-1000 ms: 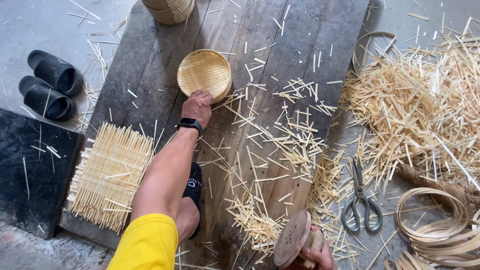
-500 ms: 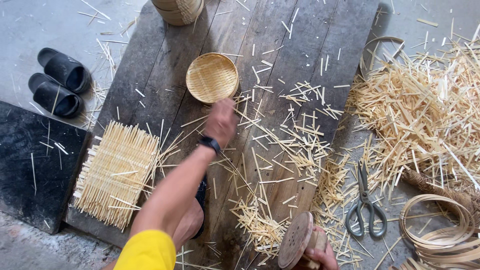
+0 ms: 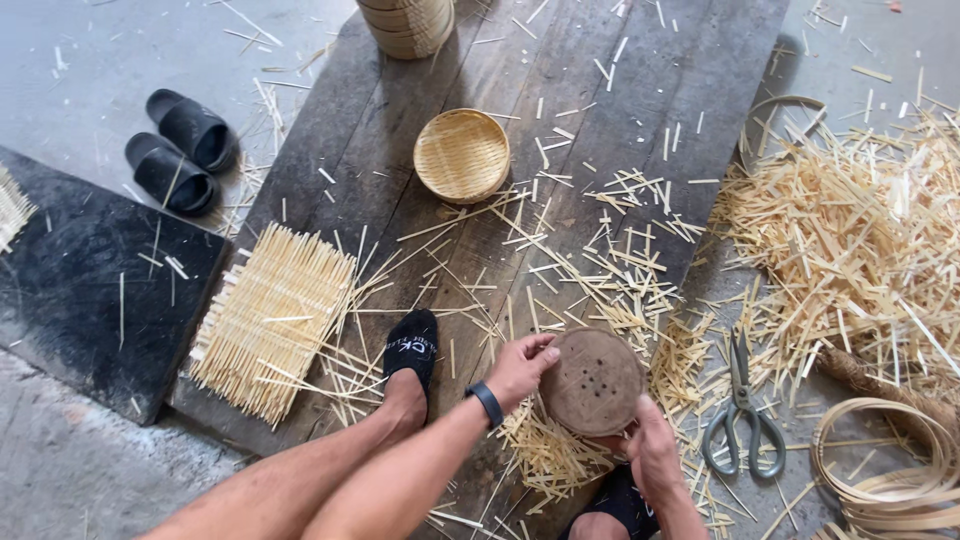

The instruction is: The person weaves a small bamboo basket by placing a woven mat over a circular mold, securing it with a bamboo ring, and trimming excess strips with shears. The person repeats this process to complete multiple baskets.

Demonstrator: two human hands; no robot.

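Hands | my left hand [image 3: 520, 368] came back from basket [image 3: 462, 155] at 12 o'clock, now both grip disc [image 3: 592, 382]; right hand [image 3: 655, 455] holds its 6 o'clock edge | scissors [image 3: 742, 412] at 3 o'clock.

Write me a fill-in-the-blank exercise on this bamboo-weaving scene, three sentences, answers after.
1. Both hands, the left hand and the right hand, hold a round wooden ____ with small holes in it.
2. The scissors lie on the floor to the ____ of that piece.
3. The small round woven basket rests on the dark wooden ____.

Missing words: disc; right; board
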